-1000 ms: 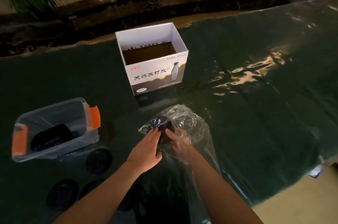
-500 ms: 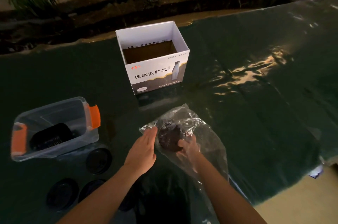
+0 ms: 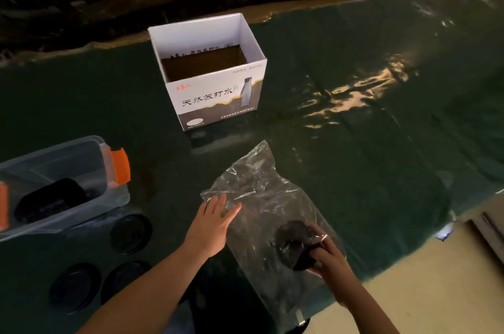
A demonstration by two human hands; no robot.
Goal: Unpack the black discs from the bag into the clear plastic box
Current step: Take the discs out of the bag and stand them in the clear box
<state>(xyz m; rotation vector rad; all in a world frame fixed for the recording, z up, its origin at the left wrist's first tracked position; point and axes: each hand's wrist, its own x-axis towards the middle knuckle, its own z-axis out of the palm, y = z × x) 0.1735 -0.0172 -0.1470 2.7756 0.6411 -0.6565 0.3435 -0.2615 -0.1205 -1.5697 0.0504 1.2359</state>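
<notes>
Pinning the bag flat with open fingers, the left hand anchors it while the right hand, at lower right, grips a black disc to draw it out.

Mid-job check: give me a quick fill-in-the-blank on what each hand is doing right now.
1. The right hand grips a black ____ inside the clear bag.
2. The left hand presses flat on the ____.
3. The clear plastic box has ____ latches.

Missing: disc; bag; orange
</notes>
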